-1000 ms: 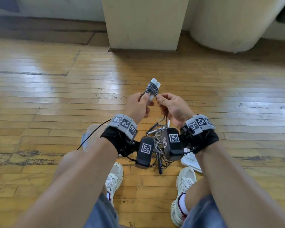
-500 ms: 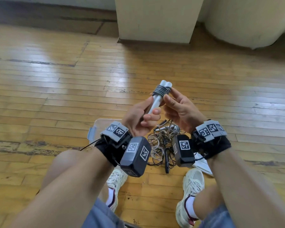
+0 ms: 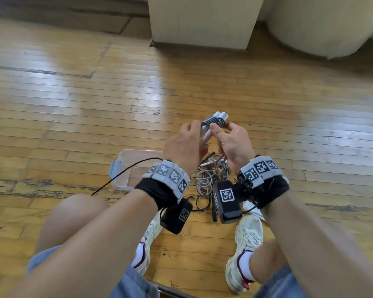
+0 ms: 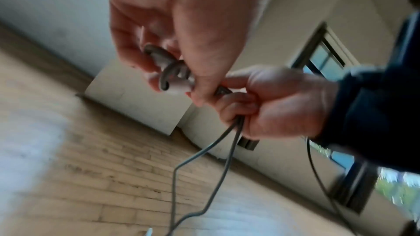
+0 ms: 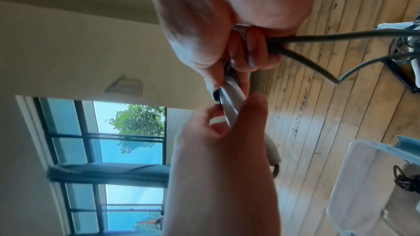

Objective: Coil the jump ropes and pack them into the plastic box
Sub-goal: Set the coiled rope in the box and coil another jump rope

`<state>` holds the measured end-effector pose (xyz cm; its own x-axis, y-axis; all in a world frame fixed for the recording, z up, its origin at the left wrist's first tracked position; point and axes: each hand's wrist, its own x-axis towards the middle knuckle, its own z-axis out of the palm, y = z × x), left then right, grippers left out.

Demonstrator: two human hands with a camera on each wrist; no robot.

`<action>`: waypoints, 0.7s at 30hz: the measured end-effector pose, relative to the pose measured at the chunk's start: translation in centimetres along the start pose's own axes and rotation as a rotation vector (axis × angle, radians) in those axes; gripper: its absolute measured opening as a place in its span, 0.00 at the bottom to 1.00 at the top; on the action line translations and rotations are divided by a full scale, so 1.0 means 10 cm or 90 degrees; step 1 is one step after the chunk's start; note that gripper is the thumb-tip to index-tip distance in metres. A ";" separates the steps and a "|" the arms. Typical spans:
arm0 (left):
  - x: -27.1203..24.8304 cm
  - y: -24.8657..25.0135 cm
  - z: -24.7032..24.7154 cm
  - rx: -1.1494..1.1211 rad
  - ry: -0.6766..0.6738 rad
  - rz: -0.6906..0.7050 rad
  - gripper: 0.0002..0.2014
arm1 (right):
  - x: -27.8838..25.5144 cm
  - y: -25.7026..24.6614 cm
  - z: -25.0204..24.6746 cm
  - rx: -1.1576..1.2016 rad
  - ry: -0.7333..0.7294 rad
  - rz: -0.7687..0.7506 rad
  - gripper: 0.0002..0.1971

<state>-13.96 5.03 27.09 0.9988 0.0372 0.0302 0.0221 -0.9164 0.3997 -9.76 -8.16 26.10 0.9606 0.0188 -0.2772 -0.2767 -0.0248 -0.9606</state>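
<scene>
Worn wooden floor (image 3: 73,117), person seated. Left hand (image 3: 182,145) grips 2 white handles (image 3: 219,116) held side by side; grey cord (image 3: 212,122) is wound round their upper part. Right hand (image 3: 233,143) pinches the remaining cord at the wrap, with slack trailing below. Judged: this rope's coiling is nearly finished, packing not done. Plastic box (image 3: 116,168) sits open on the floor, 1 dark bundle (image 5: 405,179) apparently inside. Tangle of ropes (image 3: 209,177) beside it remains uncoiled.
</scene>
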 end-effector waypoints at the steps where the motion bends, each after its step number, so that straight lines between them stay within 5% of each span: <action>1: -0.01 0.01 0.04 0.069 0.026 0.016 0.17 | 0.00 0.01 0.01 -0.016 0.012 -0.007 0.11; 5: -0.05 0.05 0.18 0.082 0.078 0.031 0.11 | 0.03 0.06 0.07 -0.056 0.029 -0.029 0.10; 12: 0.06 -0.06 0.10 -0.101 -0.013 -0.051 0.12 | 0.04 -0.08 0.00 -0.183 -0.070 -0.010 0.12; 16: 0.15 -0.18 -0.01 -0.303 -0.039 -0.072 0.16 | -0.01 -0.10 -0.07 -0.179 -0.132 -0.054 0.12; 21: 0.09 -0.14 -0.16 -0.730 -0.137 -0.180 0.12 | -0.01 -0.12 -0.10 -0.073 -0.200 -0.056 0.11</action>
<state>-13.13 6.98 28.03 0.9537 0.0129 -0.3006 0.3005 0.0066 0.9538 -9.48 -9.13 27.32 0.9215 0.3316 -0.2024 -0.1711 -0.1214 -0.9778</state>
